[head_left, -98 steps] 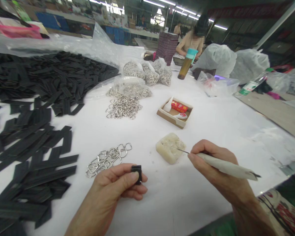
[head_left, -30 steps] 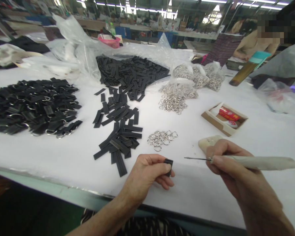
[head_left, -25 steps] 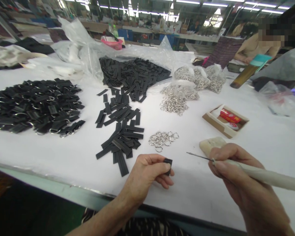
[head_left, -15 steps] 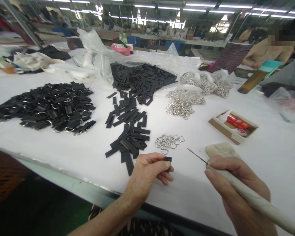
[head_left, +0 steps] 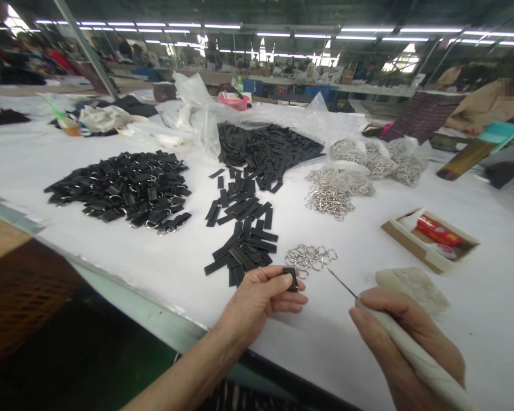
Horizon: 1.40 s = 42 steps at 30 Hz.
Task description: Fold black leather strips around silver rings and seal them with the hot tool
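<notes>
My left hand [head_left: 261, 294] pinches a small folded black strip [head_left: 289, 278] between thumb and fingers; whether a ring sits in its fold is hard to see. In my right hand [head_left: 396, 325] is an awl [head_left: 341, 282], its thin metal tip pointing left, apart from the strip. Just beyond my left hand lie loose metal D-rings [head_left: 310, 257]. Flat black strips [head_left: 245, 251] are scattered left of them. Farther left is a heap of black strips looped through rings [head_left: 131, 191]. A pale, worn block [head_left: 412, 288] lies beside my right hand.
A big pile of black strips [head_left: 269, 148] lies farther back, with bagged rings [head_left: 368, 157] to its right. An open carton [head_left: 405, 246] holds a red tube. Behind it stands a teal-topped container [head_left: 466, 157]. Another person [head_left: 482, 108] is at the far right. The table edge [head_left: 171, 325] runs in front.
The view has swung left, so the tabletop things appear farther right. The folded strip has turned in my left fingers, showing a broader face. The awl's tip is closer to my left hand.
</notes>
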Tool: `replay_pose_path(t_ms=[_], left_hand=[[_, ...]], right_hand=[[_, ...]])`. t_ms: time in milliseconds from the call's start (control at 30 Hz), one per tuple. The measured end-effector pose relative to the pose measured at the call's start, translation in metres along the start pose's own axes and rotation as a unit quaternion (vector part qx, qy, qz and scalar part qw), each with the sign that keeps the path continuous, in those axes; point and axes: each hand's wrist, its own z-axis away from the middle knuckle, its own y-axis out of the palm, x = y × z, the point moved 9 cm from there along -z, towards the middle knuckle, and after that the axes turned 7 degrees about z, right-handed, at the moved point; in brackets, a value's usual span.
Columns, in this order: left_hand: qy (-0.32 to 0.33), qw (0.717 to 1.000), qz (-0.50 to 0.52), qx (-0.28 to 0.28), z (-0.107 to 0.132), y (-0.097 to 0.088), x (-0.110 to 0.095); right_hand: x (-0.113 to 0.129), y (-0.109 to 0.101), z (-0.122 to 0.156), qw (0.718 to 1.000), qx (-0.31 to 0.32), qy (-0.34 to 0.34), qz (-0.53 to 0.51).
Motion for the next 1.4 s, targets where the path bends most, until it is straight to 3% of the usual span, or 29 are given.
replay_pose_path(t_ms=[200, 467, 667, 767, 867, 1100, 1200, 1300, 1333, 1400], left_hand=[[0.002, 1.000, -0.022, 0.003, 0.002, -0.005, -0.002], [0.062, 0.994, -0.073, -0.044, 0.008, -0.016, -0.017], [0.090, 0.991, -0.088, -0.046, 0.012, -0.019, -0.024], [0.102, 0.987, -0.106, -0.056, 0.019, -0.026, -0.037], [0.129, 0.976, -0.153, -0.083, 0.025, -0.044, -0.064], [0.312, 0.885, -0.221, -0.267, 0.035, -0.130, -0.178], [0.367, 0.836, -0.229, -0.337, 0.049, -0.150, -0.204], [0.385, 0.779, -0.342, -0.358, 0.064, -0.133, -0.195], [0.379, 0.760, -0.414, -0.328, 0.062, -0.118, -0.184], [0.372, 0.736, -0.538, -0.177, 0.052, -0.077, -0.149]], right_hand=[[-0.007, 0.004, 0.003, 0.999, 0.004, 0.033, -0.002], [-0.006, 0.006, 0.001, 1.000, 0.025, -0.001, -0.005], [-0.022, 0.004, 0.003, 1.000, 0.031, -0.002, -0.004], [-0.036, 0.004, 0.005, 0.999, 0.046, 0.008, 0.011], [-0.051, 0.006, 0.007, 0.997, 0.064, 0.026, 0.034], [-0.056, 0.009, 0.005, 0.997, 0.056, -0.011, 0.057], [-0.051, 0.011, 0.002, 0.995, 0.056, -0.020, 0.080], [-0.043, 0.019, 0.003, 0.992, 0.073, -0.040, 0.090], [-0.040, 0.022, 0.004, 0.992, 0.077, -0.041, 0.090], [-0.037, 0.029, 0.008, 0.993, 0.082, -0.024, 0.083]])
